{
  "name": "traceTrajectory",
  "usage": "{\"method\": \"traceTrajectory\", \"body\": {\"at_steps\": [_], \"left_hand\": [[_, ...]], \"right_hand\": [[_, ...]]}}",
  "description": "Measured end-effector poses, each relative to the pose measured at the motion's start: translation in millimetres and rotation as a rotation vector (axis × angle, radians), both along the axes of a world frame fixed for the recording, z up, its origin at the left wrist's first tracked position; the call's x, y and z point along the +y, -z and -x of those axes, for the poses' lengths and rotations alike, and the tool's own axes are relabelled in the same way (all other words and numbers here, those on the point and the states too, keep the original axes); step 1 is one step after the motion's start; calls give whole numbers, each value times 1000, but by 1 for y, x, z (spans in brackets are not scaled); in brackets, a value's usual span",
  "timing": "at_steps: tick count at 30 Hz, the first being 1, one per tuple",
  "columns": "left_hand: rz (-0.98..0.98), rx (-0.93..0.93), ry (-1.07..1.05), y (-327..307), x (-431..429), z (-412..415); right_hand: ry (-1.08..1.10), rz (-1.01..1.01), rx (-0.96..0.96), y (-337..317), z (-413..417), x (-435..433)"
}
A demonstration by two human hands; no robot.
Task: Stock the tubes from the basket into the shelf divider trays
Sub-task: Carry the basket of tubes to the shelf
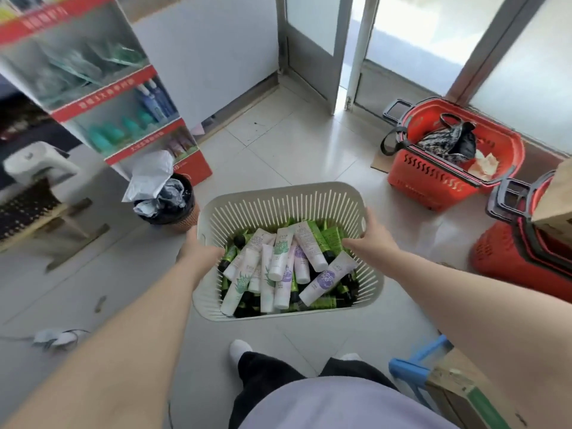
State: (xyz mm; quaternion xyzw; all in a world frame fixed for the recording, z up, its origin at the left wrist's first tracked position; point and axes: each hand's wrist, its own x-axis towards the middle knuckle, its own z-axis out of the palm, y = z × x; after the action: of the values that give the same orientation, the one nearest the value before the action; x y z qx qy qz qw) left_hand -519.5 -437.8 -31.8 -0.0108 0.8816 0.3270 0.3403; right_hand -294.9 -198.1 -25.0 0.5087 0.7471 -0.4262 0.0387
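Gripping basket (pixel 278 196) by its left rim with left hand (pixel 198 246), right rim with right hand (pixel 371 233), fingertips hidden behind the walls. Heaped inside: tubes (pixel 278 264), lower ones buried. Blurred shelf (pixel 108 88) far left.

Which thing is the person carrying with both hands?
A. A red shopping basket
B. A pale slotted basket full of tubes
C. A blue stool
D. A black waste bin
B: the left hand and the right hand grip opposite rims of the pale basket, which holds a heap of white and green tubes.
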Motion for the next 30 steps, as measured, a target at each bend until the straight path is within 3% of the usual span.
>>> {"method": "traceTrajectory", "body": {"at_steps": [16, 30], "left_hand": [[92, 40, -537, -2, -302, 183], [147, 60, -946, -15, -403, 326]], "right_hand": [[-513, 149, -16, 10, 327, -227], [-1014, 80, -20, 7, 610, -326]]}}
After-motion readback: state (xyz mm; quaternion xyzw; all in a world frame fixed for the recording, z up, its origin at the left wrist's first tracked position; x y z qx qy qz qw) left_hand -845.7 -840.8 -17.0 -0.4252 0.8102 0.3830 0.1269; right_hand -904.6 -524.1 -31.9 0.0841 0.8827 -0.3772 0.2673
